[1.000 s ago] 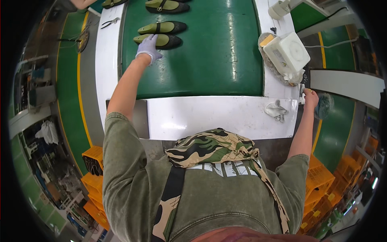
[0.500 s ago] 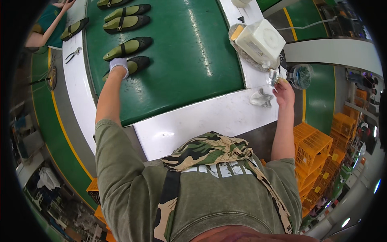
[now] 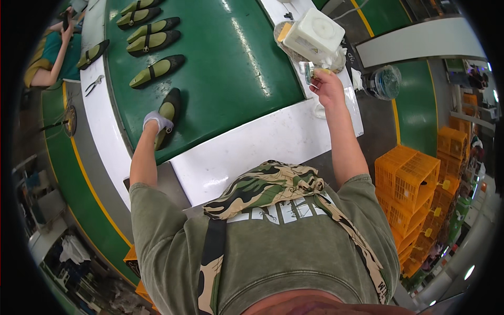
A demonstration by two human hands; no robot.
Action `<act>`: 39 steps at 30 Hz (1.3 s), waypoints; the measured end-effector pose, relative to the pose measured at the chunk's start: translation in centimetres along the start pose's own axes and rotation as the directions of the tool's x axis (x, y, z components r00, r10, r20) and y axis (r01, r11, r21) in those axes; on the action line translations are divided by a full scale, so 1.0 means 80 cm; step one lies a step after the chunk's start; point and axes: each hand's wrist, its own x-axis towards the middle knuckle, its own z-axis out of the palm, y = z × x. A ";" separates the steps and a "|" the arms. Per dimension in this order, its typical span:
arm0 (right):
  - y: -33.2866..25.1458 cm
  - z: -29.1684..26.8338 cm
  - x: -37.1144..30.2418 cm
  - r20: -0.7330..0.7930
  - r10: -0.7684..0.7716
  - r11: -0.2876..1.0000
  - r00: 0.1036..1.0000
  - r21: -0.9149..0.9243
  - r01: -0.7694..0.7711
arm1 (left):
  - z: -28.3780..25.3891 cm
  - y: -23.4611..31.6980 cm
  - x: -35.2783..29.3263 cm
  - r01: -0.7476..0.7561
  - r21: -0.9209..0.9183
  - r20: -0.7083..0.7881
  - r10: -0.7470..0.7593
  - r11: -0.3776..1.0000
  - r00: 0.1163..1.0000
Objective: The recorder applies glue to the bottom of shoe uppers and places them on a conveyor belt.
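On the green belt [image 3: 220, 84], my left hand [image 3: 157, 122], in a pale glove, is closed on the nearest strapped flat shoe [image 3: 169, 109]. The shoe has a black toe and a green inside, and its toe points away from me. Beyond it lies a similar shoe [image 3: 157, 71], toe to the right, with several more in pairs farther up the belt. My bare right hand [image 3: 329, 87], raised over the white table edge, pinches a small shiny silver piece [image 3: 306, 71]; its exact kind is unclear. A crumpled white cloth [image 3: 318, 110] lies partly behind that wrist.
A white plastic container [image 3: 316, 31] rests at the right of the belt. Pliers [image 3: 94, 85] and a single shoe [image 3: 93, 54] lie on the left ledge. Another person [image 3: 58, 55] is at the far left. Orange crates [image 3: 407, 176] are stacked at right, near a clear round tub [image 3: 386, 82].
My left hand has drawn the nearest shoe toward me and turned its toe away, apart from its neighbour. The right hand has moved left and farther away with the silver piece.
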 end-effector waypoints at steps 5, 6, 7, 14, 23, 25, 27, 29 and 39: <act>0.025 0.013 0.010 0.082 -0.093 0.976 0.992 -0.190 0.107 | 0.049 -0.040 -0.030 -0.061 -0.992 -0.077 0.141 -0.111 0.987; 0.031 -0.002 0.021 0.040 -0.177 0.915 0.983 -0.362 0.179 | 0.040 -0.006 -0.048 -0.026 -0.930 -0.114 0.220 -0.366 0.969; 0.043 -0.007 0.033 0.044 -0.254 0.819 0.966 -0.521 0.240 | 0.045 0.000 -0.065 -0.028 -0.860 -0.184 0.259 -0.509 0.948; 0.040 0.088 -0.018 0.382 -0.187 0.897 0.905 -0.308 0.316 | 0.025 0.107 -0.215 -0.741 -0.577 -0.769 -0.077 -0.344 0.635; -0.018 0.185 -0.156 0.799 -0.279 0.936 0.533 0.101 0.338 | -0.055 0.150 -0.377 -0.628 -0.052 -0.885 0.256 0.776 0.389; -0.016 0.193 -0.167 0.810 -0.300 0.926 0.504 0.121 0.356 | -0.042 0.153 -0.397 -0.754 -0.507 -0.838 -0.035 0.417 0.544; -0.015 0.196 -0.171 0.816 -0.303 0.917 0.491 0.110 0.383 | -0.037 0.153 -0.407 -0.773 -0.548 -0.826 -0.059 0.321 0.561; -0.014 0.197 -0.174 0.824 -0.305 0.908 0.477 0.100 0.408 | -0.032 0.153 -0.416 -0.789 -0.605 -0.796 -0.077 0.104 0.600; -0.016 0.184 -0.216 0.912 -0.174 0.952 0.371 0.060 0.301 | -0.014 0.161 -0.440 -0.802 -0.594 -0.799 -0.155 0.059 0.581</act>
